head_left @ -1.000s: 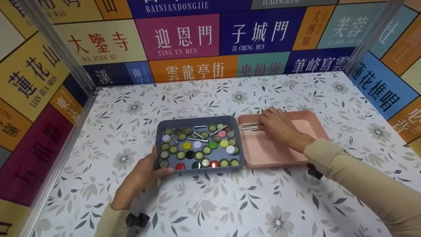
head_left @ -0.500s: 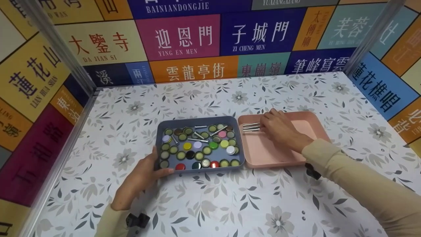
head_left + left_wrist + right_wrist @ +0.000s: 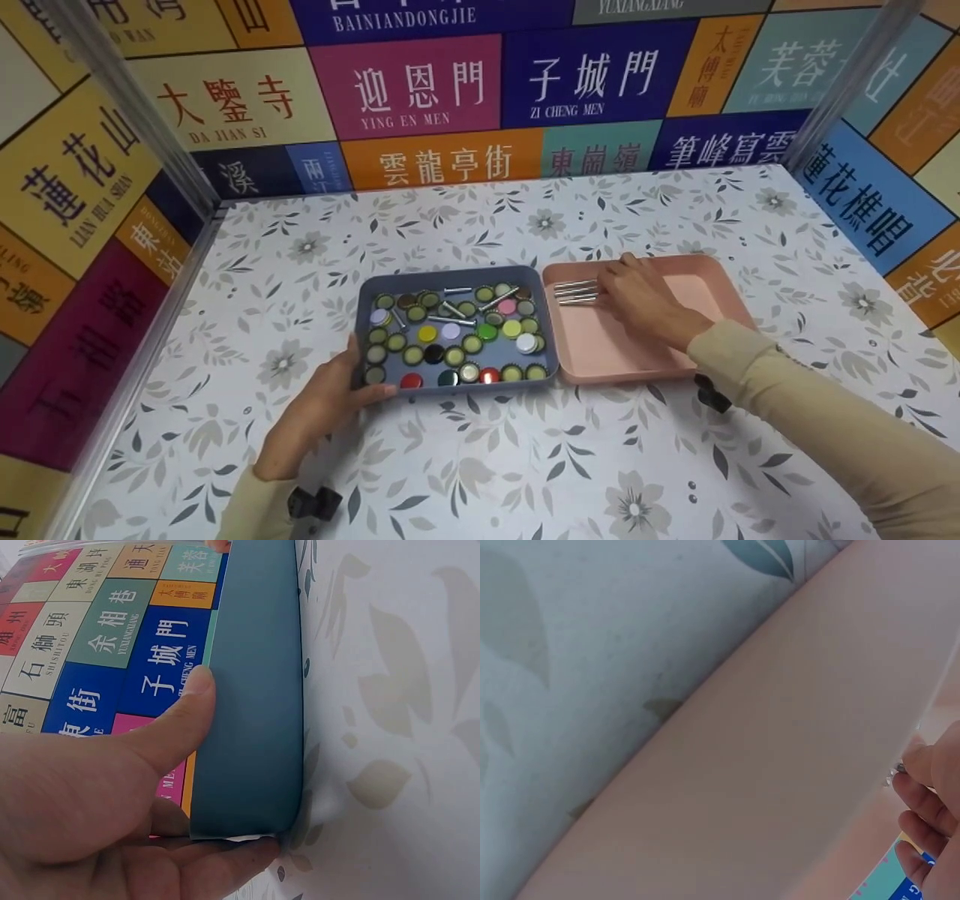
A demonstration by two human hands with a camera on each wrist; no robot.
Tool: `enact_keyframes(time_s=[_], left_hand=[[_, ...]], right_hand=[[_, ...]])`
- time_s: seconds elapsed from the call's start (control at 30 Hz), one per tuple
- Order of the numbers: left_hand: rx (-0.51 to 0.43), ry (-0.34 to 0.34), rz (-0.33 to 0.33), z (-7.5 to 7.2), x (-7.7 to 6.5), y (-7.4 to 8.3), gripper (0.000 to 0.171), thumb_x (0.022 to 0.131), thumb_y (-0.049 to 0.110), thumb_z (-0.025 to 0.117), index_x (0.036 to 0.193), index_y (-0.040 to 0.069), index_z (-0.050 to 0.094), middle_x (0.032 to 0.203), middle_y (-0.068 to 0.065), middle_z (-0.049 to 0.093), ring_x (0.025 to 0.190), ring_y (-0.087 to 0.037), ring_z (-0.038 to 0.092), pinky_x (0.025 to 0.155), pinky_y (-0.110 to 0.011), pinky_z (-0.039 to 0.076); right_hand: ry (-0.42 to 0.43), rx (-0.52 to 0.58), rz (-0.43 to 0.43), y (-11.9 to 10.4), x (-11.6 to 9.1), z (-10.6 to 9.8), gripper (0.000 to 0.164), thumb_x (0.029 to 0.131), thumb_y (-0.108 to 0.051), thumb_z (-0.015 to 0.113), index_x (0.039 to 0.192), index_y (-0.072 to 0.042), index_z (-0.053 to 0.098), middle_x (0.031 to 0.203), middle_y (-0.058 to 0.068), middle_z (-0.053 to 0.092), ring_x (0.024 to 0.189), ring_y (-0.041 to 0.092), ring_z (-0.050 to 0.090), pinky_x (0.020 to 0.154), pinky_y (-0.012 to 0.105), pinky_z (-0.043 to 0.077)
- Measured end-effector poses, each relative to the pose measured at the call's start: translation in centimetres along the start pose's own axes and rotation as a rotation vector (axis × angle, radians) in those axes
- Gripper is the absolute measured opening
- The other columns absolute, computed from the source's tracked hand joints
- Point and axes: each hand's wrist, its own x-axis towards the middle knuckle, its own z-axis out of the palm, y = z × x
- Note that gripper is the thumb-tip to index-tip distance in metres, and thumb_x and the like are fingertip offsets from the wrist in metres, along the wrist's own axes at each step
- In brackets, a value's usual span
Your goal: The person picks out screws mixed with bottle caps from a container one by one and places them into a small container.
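Note:
My left hand (image 3: 322, 397) grips the front left corner of a blue-grey tray (image 3: 551, 319), its thumb on the front wall and its fingers along the left side. In the left wrist view, the thumb lies near the rim of that tray (image 3: 255, 705). The tray holds bottle caps (image 3: 454, 355) of several colours and a few silver bolts (image 3: 452, 320). Inside the pink tray (image 3: 615, 352), my right hand (image 3: 641, 292) pinches a silver metal piece (image 3: 898, 767), mostly hidden by its fingers. Silver bolts (image 3: 576, 294) lie side by side there, their right ends behind the fingers.
Both trays stand side by side on a floral-patterned tabletop (image 3: 480, 465). Colourful panels with printed lettering (image 3: 420, 82) wall the table at the back and on both sides. The pink tray's near wall (image 3: 727, 750) fills much of the right wrist view.
My right hand has shifted slightly right and towards me inside the pink tray, and more of the row of bolts shows. The left hand and the blue-grey tray have stayed put.

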Motion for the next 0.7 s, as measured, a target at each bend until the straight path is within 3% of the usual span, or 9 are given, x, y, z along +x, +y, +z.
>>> enact_keyframes(time_s=[0.13, 0.7], left_hand=[[-0.001, -0.001, -0.004, 0.03, 0.00, 0.04, 0.106, 0.092, 0.031, 0.072, 0.156, -0.009, -0.001, 0.158, -0.032, 0.029, 0.148, -0.045, 0.031, 0.123, -0.054, 0.023], [0.009, -0.003, -0.002, 0.08, -0.27, 0.15, 0.106, 0.091, 0.033, 0.073, 0.156, -0.009, 0.001, 0.159, -0.033, 0.027, 0.149, -0.045, 0.027, 0.123, -0.056, 0.023]], right_hand=[[-0.010, 0.007, 0.014, -0.03, 0.05, 0.12, 0.016, 0.083, -0.005, 0.076, 0.096, -0.001, 0.067, 0.097, 0.015, 0.071, 0.090, 0.032, 0.051, 0.082, 0.045, 0.042], [0.017, 0.014, 0.031, -0.07, 0.04, 0.62, 0.014, 0.088, -0.016, 0.075, 0.087, -0.003, 0.068, 0.093, 0.014, 0.068, 0.091, 0.033, 0.051, 0.080, 0.046, 0.039]])
